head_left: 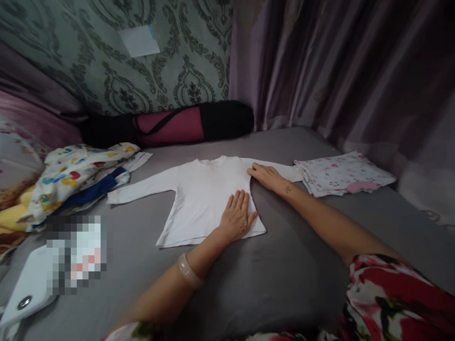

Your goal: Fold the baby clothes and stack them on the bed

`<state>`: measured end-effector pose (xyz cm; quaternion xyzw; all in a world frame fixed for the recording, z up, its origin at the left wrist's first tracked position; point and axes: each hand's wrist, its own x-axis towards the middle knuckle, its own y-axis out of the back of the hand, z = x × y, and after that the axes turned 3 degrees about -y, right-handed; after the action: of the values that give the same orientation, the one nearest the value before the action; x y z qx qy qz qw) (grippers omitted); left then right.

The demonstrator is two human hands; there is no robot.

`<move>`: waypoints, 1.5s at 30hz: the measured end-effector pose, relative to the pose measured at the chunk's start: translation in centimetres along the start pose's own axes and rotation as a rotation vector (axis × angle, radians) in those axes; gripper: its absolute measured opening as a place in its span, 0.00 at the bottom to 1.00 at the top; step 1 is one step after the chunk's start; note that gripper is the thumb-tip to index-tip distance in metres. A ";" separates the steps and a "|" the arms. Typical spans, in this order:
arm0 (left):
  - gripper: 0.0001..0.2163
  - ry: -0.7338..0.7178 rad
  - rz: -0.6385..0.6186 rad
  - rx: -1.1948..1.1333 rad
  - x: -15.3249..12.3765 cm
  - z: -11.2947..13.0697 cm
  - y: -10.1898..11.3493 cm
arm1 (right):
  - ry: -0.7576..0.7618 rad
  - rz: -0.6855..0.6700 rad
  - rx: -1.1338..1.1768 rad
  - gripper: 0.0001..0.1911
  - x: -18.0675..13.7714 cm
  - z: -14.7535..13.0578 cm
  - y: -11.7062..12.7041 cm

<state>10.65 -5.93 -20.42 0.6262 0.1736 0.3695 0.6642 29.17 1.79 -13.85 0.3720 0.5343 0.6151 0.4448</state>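
The left hand (236,215) lies open and flat on the white, long-sleeved cloth shirt (199,199), spread but unfolded on the grey-sheeted bed (280,270) — the right hand (267,175) curls at the shirt's armpit, grip unclear — with an already folded, pink-printed white garment (341,173) by one cuff.

On the bed (291,274), the shirt (204,194) lay between a clothes pile (76,180) on the left and folded clothes (337,174) on the right; a bag (181,127) lay behind, along the far side.

Left hand (237,217) flat, palm down; right hand (266,176) farther forward, curled
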 end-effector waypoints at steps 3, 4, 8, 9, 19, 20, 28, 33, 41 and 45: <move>0.31 -0.012 -0.031 0.054 0.1 0.0 0.2 | 0.065 0.013 -0.043 0.13 0.6 0.7 -0.3; 0.31 -0.018 -0.038 0.068 0.1 0.1 0.3 | 0.083 0.020 -0.051 0.13 0.8 0.8 -0.5; 0.31 -0.089 -0.096 0.088 -0.3 0.5 0.9 | 0.070 0.061 -0.034 0.14 0.8 1.0 -1.5; 0.31 -0.116 -0.116 0.082 -0.6 0.8 1.1 | 0.055 0.066 -0.013 0.14 0.8 1.0 -1.6; 0.35 -0.111 -0.226 -0.035 -5.1 7.0 3.4 | -0.089 0.130 0.152 0.21 3.6 -6.1 -0.4; 0.35 -0.133 -0.225 -0.053 -5.5 7.4 3.6 | -0.047 0.121 0.205 0.23 3.9 -7.2 -0.8; 0.26 -0.386 -0.290 -0.574 -9.0 3.4 9.0 | 0.127 0.025 0.348 0.31 -0.6 -10.3 -3.2; 0.16 0.348 0.046 -0.549 -8.1 -8.3 11.8 | 0.377 -0.088 0.414 0.29 -7.5 -11.1 -1.5; 0.15 1.174 0.062 -0.270 -6.2 -21.0 9.6 | 0.509 -0.039 0.710 0.17 -4.8 -13.1 3.3; 0.19 1.341 0.151 -0.204 -4.3 -19.9 8.6 | 0.375 0.135 0.713 0.13 2.7 -16.9 2.3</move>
<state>-8.37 4.58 -16.30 0.2064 0.4679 0.7374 0.4412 12.18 -1.27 -14.21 0.4185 0.7602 0.4765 0.1412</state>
